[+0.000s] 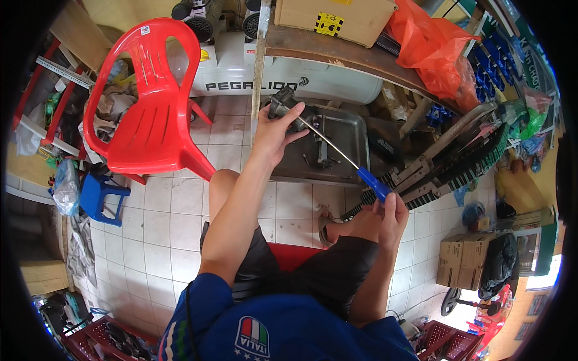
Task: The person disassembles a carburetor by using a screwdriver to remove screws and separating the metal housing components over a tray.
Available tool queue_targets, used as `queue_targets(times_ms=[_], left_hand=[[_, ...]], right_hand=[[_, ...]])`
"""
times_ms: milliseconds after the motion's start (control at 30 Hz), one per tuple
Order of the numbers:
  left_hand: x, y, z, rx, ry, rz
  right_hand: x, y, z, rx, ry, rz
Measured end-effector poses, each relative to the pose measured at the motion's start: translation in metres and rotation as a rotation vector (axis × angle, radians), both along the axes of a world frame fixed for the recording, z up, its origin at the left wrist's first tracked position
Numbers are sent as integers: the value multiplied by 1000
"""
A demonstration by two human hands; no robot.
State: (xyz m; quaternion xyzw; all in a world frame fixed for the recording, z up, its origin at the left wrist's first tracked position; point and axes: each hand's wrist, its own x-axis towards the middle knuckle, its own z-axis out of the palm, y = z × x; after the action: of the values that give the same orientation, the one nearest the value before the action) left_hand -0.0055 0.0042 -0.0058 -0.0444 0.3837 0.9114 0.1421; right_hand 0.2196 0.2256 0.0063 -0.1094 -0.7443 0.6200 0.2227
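Note:
My left hand (pixel 272 136) is wrapped around a dark grey metal machine part (pixel 283 102), holding it up over the front of a low bench. A screwdriver (pixel 372 183) with a blue handle and a long thin shaft is gripped in my right hand (pixel 392 221), its fingers closed near the handle's end. Its shaft slants up and left to the metal part. The tip is hidden by my left fingers, so I cannot tell whether it sits in a screw. Behind the part, a shallow metal tray (pixel 365 135) holds several small metal pieces.
At the left stands a red plastic chair (pixel 144 141), with a small blue stool (pixel 103 198) beside it. A white air tank (pixel 226 78) lies behind the bench. Black toothed strips (pixel 457 165) lean at the right. A shelf (pixel 337 51) with a cardboard box (pixel 337 18) overhangs the tray.

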Motion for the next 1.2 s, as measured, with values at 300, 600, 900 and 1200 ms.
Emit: queue_targets(times_ms=[300,600,900,1200], left_hand=[[2,-1,3,-43,-16,24],[5,-6,7,-50,14,7],[2,-5,4,-15,30,-44],[5,-1,4,-66,8,-4]], right_hand=[[-3,-31,26,5,47,-33],[-7,-28,22,-47,-70,-184],[0,-17,21,-42,-103,19],[-3,-16,14,23,-176,-113]])
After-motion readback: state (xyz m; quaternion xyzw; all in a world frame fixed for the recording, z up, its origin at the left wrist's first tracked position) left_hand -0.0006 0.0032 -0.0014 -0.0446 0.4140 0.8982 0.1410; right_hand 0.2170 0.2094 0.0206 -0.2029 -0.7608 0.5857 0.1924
